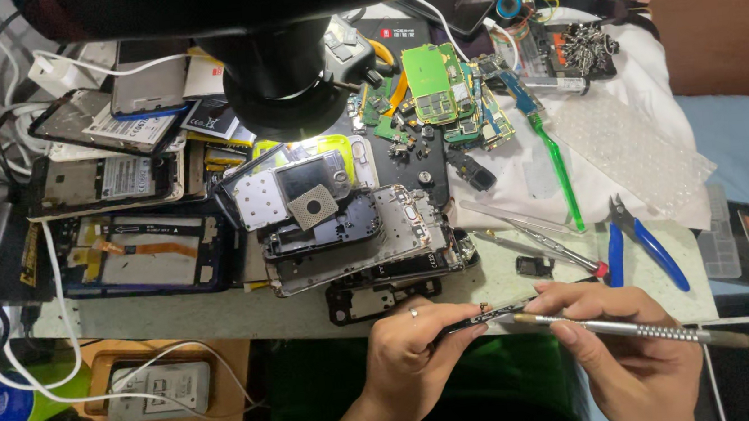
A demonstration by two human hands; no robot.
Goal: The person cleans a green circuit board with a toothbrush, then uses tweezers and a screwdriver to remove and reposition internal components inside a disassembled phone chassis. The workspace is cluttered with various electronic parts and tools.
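The workbench (525, 283) carries a pile of opened phone frames (349, 231) at its middle and green circuit boards (436, 88) toward the far edge. At the near edge, the left hand (414, 347) pinches closed on a thin dark phone part (483, 316). The right hand (616, 343) is clamped around a metal tool (629, 328), whose tip touches that part. Blue pliers (640, 246) lie just beyond.

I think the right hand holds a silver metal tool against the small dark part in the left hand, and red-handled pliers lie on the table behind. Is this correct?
Not quite: the pliers have blue handles, not red, as the head view shows. The rest holds: the right hand holds a silver metal tool against the small dark part held in the left hand.
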